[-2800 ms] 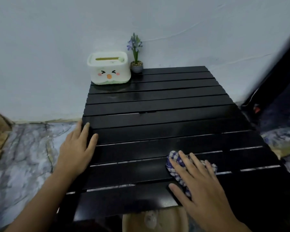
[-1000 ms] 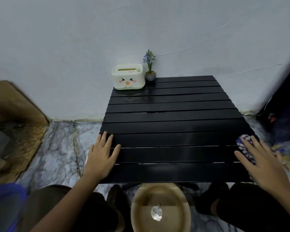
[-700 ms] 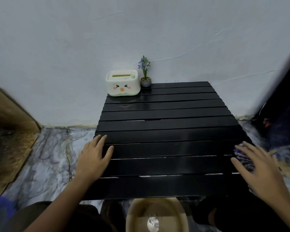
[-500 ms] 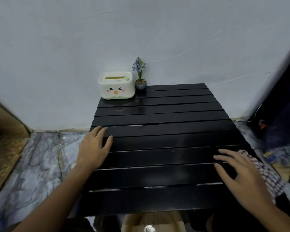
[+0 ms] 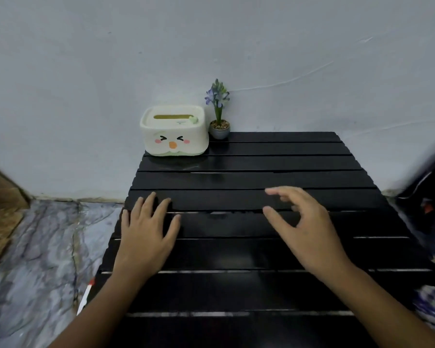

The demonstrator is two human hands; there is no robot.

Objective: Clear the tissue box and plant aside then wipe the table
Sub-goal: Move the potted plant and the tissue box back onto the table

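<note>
While flat on the counter (image 5: pixel 274 249), left hand (image 5: pixel 146 237): fingers spread, holding nothing. Right hand (image 5: pixel 304 227): raised, fingers loosely curled, empty. Tissue box (image 5: pixel 174 134), plant (image 5: pixel 219 114): counter's far-left corner, side by side.

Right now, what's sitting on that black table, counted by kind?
Tissue box: 1
Potted plant: 1
Hands over the table: 2, the left hand and the right hand
Total: 4

A plain pale wall (image 5: pixel 86 71) meets a grey marbled floor (image 5: pixel 35 247) under dim light.
</note>
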